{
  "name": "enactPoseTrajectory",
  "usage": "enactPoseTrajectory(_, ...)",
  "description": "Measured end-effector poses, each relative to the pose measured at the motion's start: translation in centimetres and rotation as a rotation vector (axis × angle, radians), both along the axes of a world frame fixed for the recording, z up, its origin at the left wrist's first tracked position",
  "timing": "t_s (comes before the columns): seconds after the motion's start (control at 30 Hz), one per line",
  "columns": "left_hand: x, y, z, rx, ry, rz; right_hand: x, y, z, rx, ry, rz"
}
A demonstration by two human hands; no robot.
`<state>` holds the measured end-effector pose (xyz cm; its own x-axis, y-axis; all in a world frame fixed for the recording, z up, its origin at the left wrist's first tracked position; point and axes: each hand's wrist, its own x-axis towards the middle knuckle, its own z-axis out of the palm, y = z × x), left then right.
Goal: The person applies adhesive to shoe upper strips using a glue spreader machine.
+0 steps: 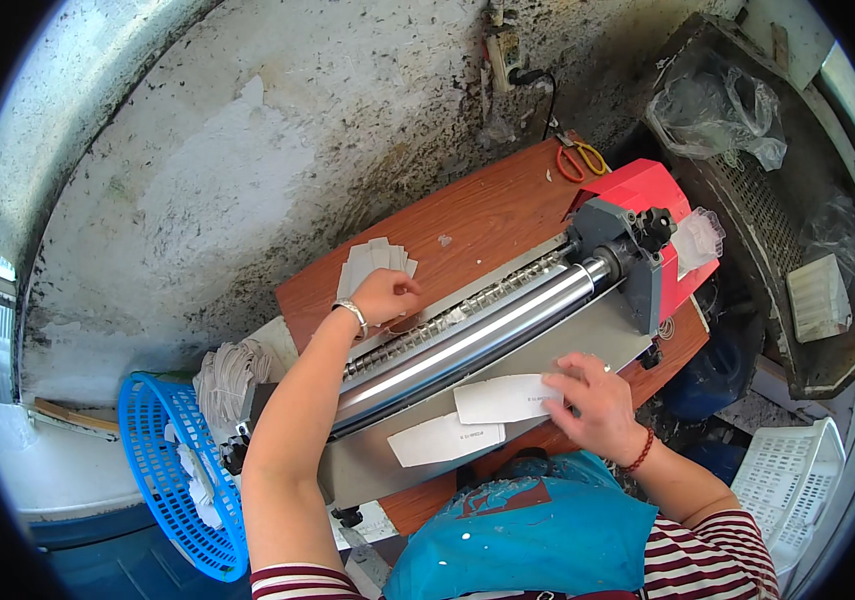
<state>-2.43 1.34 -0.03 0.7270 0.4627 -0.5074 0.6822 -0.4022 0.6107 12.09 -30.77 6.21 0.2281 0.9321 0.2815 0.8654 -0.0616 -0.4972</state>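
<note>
My right hand (596,408) grips the right end of a curved white cut piece (510,399), its thumb and fingers at the edge. A second white piece (445,440) lies partly under it on the metal plate (373,470) of a roller machine. The shiny steel roller (488,337) and a ribbed shaft behind it run across the machine. Beyond the roller, my left hand (386,298) is held with its fingers curled. What is in those fingers, if anything, is hidden. Just past it, a pile of pale pieces (376,258) lies on the brown wooden table (448,220).
Red-and-yellow scissors (580,160) lie by the machine's red housing (638,180). At left stand a blue plastic basket (163,480) and a stack of pale pieces (233,378). A white crate (793,480) and a dark metal trough (738,190) are at right; a stained wall (238,150) rises behind.
</note>
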Motion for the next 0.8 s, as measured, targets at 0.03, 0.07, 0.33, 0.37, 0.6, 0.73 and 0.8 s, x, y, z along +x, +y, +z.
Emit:
enactPoseTrajectory(0.03, 0.8, -0.8, 0.8, -0.226, -0.092, 0.072, -0.2, 0.0, 0.0, 0.001, 0.0, -0.003)
enactPoseTrajectory(0.07, 1.1, -1.3, 1.0, -0.222, -0.092, 0.074, -0.3, -0.1, -0.1, -0.022, -0.065, 0.066)
enactPoseTrajectory(0.33, 1.2, -3.1, 2.0, -0.308, -0.205, -0.153, -1.0, 1.2, -1.3, 0.07, -0.244, 0.146)
enactPoseTrajectory(0.37, 1.0, -3.1, 1.9, -0.305, -0.203, -0.153, -0.9, 1.1, -0.7, 0.05, -0.21, 0.173)
enactPoseTrajectory(0.6, 1.1, -3.5, 2.5, -0.255, -0.191, -0.184, -0.8, 2.0, -1.9, 0.14, -0.262, 0.202)
enactPoseTrajectory(0.73, 1.4, -3.6, 2.8, -0.28, -0.166, -0.167, -1.2, 3.4, -2.2, 0.141, -0.266, 0.189)
enactPoseTrajectory(0.8, 1.1, -3.3, 2.2, -0.283, -0.162, -0.156, -1.3, 3.8, -2.3, 0.128, -0.22, 0.213)
